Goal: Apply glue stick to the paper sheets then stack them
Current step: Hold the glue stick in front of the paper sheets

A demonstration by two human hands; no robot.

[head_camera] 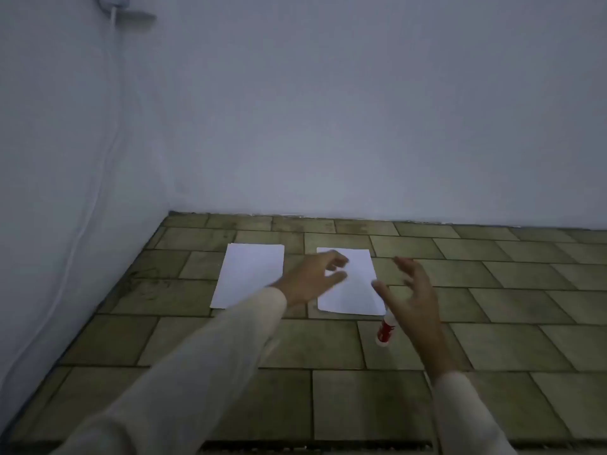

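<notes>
Left wall (65, 142): pale, meets the tiled floor (361, 405) along a dark slanting edge; a white cable (98, 178) runs down it.
Left sheet (249, 274): white paper, flat on the tiles, near the corner, clear of both walls; bare tile on its left side and behind it.
Left hand (312, 279): reaches from a cream sleeve (203, 353) across the gap between the sheets, fingers loosely spread, gripping nothing; contact with the paper cannot be told.
Right sheet (353, 287): white, flat, slightly askew, apart from the left sheet by a strip of tile.
Glue stick (385, 331): red and white, lying on the tile at the right sheet's near right corner, partly behind the right hand.
Right hand (414, 297): spread wide, empty, raised above the glue stick.
Right floor: bare tiles run to the back wall (361, 110).
</notes>
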